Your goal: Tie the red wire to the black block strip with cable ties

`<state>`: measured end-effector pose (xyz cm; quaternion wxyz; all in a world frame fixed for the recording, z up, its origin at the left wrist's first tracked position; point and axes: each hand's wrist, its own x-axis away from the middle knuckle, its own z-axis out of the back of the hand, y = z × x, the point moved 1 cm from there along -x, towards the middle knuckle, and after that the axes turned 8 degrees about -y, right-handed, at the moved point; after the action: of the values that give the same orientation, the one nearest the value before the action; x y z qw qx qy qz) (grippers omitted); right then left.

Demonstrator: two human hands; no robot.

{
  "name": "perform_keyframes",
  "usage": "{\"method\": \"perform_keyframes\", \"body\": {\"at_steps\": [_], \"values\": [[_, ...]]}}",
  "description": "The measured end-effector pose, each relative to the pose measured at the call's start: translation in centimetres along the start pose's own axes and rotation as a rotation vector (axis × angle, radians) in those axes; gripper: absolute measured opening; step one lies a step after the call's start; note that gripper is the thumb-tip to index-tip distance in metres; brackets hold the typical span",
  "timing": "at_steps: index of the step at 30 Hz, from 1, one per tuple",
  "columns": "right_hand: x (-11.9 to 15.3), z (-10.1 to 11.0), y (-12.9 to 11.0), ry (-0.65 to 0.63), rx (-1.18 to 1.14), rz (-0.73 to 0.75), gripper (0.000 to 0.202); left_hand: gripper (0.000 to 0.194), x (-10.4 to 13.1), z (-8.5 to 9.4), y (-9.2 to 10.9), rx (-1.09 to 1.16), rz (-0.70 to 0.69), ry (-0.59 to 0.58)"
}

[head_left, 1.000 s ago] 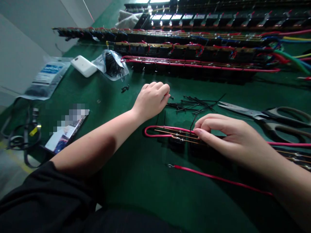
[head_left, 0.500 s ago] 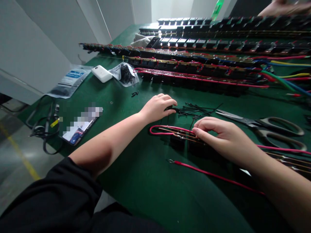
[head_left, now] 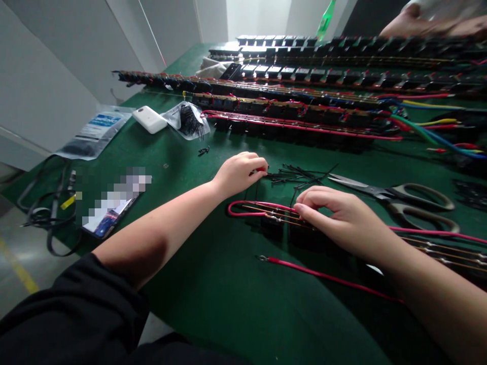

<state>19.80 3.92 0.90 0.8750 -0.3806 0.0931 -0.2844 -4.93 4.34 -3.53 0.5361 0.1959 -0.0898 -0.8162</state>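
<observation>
My left hand (head_left: 240, 173) is closed in a pinch at the left end of a loose pile of black cable ties (head_left: 294, 174), its fingertips on the tie ends. My right hand (head_left: 323, 207) pinches a black cable tie beside a long black assembly (head_left: 276, 223) with thin brass-coloured rods. A red wire (head_left: 236, 205) loops round the left end of that assembly and runs along it under my right hand. Nearer me lies a separate red wire (head_left: 323, 275) with a metal ring end.
Scissors (head_left: 384, 192) lie right of the ties. Long black assemblies (head_left: 289, 109) with coloured wires fill the back. At left are a phone (head_left: 114, 208), a white device (head_left: 149, 119) and plastic bags (head_left: 95, 133). A person's arm (head_left: 411, 23) shows at top right.
My left hand has closed its fingers at the cable ties. My right hand stays at the assembly. The whole view has shifted slightly, with the table's contents now further left.
</observation>
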Motion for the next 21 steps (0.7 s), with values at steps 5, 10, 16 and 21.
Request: {"method": "perform_keyframes", "body": {"at_steps": [5,10,16,21], "values": [[0.1,0.0,-0.4,0.005,-0.011,-0.01,0.029,0.004,0.0,0.1,-0.1,0.104,0.05,0.055],[0.1,0.0,-0.4,0.011,-0.02,-0.017,0.028,0.008,0.1,0.2,0.1,0.2,0.077,0.03],[0.1,-0.1,-0.3,0.016,-0.035,-0.02,0.029,0.01,0.3,0.6,1.0,0.43,0.112,0.034],[0.2,-0.1,-0.3,0.017,-0.053,-0.026,0.027,0.013,0.6,0.5,2.4,0.705,0.154,0.045]]}}
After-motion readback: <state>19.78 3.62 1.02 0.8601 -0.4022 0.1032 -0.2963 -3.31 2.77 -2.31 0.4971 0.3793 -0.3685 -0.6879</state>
